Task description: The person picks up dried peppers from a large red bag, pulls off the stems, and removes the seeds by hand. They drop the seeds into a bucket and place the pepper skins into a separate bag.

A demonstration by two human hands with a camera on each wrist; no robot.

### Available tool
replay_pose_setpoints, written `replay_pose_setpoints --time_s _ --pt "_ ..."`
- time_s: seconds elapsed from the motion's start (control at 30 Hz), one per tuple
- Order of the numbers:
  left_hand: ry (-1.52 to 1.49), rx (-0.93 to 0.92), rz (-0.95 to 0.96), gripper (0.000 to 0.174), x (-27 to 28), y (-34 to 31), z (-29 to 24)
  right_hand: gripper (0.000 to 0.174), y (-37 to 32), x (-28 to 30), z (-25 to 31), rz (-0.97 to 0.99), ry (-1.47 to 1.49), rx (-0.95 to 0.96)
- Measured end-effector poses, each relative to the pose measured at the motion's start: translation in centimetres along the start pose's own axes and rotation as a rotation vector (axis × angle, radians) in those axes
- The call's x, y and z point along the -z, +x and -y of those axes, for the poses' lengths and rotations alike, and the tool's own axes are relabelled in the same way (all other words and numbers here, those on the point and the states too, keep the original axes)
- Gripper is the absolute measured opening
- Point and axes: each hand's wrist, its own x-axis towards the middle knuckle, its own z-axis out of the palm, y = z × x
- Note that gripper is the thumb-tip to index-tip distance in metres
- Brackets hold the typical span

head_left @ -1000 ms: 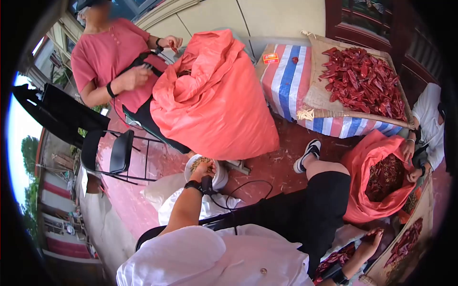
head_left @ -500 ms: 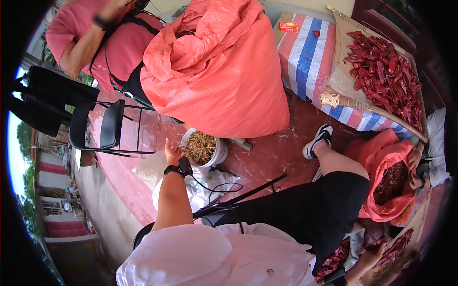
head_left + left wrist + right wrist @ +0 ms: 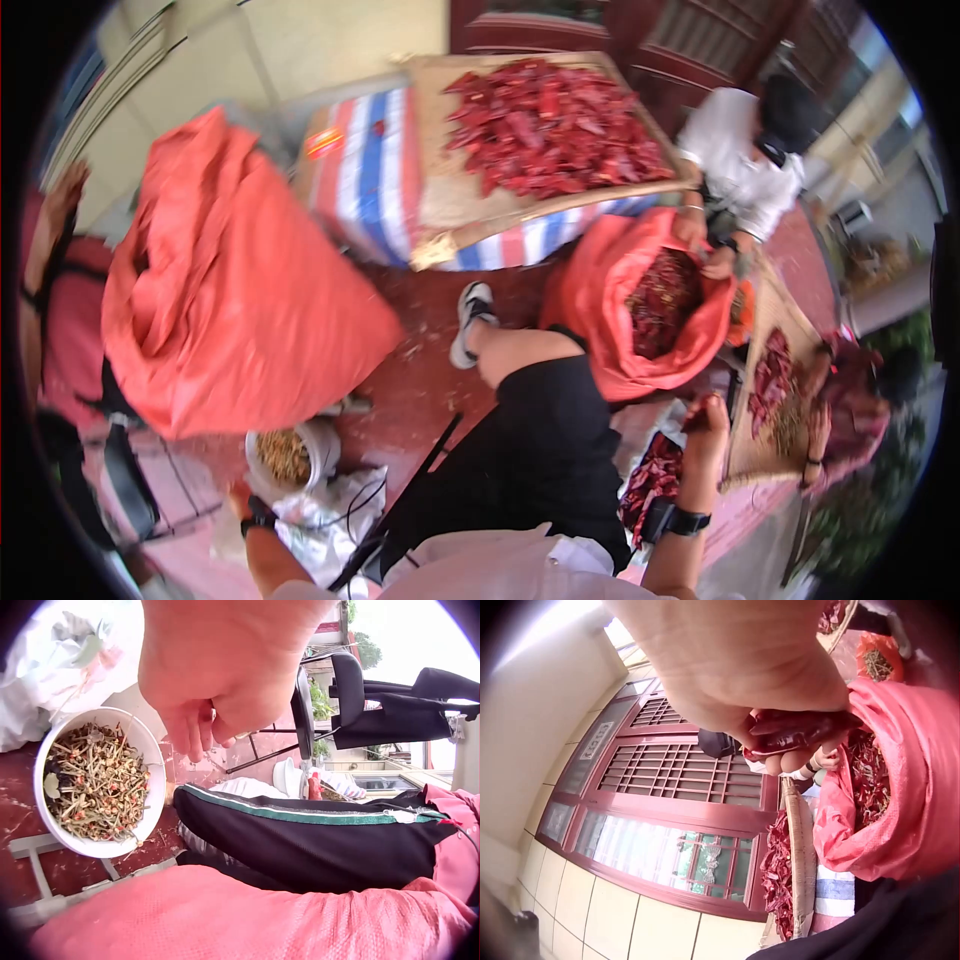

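Observation:
My left hand (image 3: 240,498) hangs beside a white bucket (image 3: 325,452), its fingers loose. The left wrist view shows the bucket filled with pale chili stems (image 3: 97,784), and that hand (image 3: 217,682) is off to its side. At the right, my right hand (image 3: 708,432) is raised over a bag of dried red chilies (image 3: 655,480). Up close in the right wrist view, its curled fingers hold dried chilies (image 3: 795,733), dark red and glossy; the palm side is partly hidden.
A big full red sack (image 3: 240,310) stands at the left. Chilies (image 3: 555,125) are heaped on a mat over a striped bale (image 3: 365,190). Another person in white (image 3: 740,150) reaches into an open red sack (image 3: 590,300). A woven tray (image 3: 745,430) lies at the right.
My left hand has come out of the bucket of stems and moved to its side. The head view has swung right, bringing the chili-holding right hand fully into view.

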Motion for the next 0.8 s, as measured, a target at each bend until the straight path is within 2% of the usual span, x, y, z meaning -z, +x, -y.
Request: replay_pose_setpoints --time_s 0.03,0.07,0.17,0.27,0.33,0.4,0.47,0.5,0.53,0.57,0.63,0.67,0.7,0.8 --pt "0.075 -0.012 0.113 0.041 0.9 -0.4 -0.8 0.015 -0.1 -0.2 0.1 -0.043 0.020 0.011" --pt "0.152 -0.031 0.209 0.041 0.7 3.2 -0.7 0.013 -0.4 -0.6 0.2 -0.074 0.042 0.013" --pt "0.366 -0.109 0.382 0.041 -9.0 15.2 0.2 0.013 -1.0 -0.6 1.0 -0.124 0.057 0.027" --pt "0.575 -0.196 0.426 0.041 -15.9 21.0 2.4 0.012 -1.2 0.6 0.3 -0.116 0.107 0.017" --pt "0.753 -0.239 0.370 0.042 -16.1 22.1 2.1 0.012 -1.3 0.3 0.9 -0.147 0.078 0.040" --pt "0.976 -0.201 0.178 0.042 -7.9 16.1 0.4 0.014 -1.2 0.8 1.0 -0.095 0.027 0.106" --pt "1.209 -0.071 -0.111 0.043 3.3 3.3 -1.8 0.015 -1.2 1.2 0.9 -0.084 0.038 0.090" --pt "1.315 0.024 -0.259 0.043 6.1 1.0 -1.6 0.015 -0.7 2.0 0.6 0.001 0.055 0.108" --pt "1.410 0.137 -0.392 0.043 6.9 3.9 -1.1 0.015 -0.1 3.6 -0.1 0.033 0.109 0.060" --pt "1.417 0.241 -0.499 0.043 1.9 2.3 -1.2 0.016 0.3 4.3 -0.6 0.132 0.148 0.024" --pt "1.744 0.607 -0.275 0.040 -6.0 1.5 -10.1 0.018 0.8 5.0 -0.6 0.275 0.225 -0.058" --pt "1.911 0.544 -0.227 0.046 -7.3 0.6 -11.1 0.019 1.0 5.3 -0.4 0.321 0.269 -0.095" --pt "1.898 0.576 -0.240 0.046 -5.0 -0.8 -9.4 0.022 1.3 5.9 -0.2 0.239 0.213 -0.088" --pt "1.242 0.363 -0.356 0.050 -0.9 0.0 -6.3 0.021 1.6 5.5 0.9 0.285 0.176 -0.026"
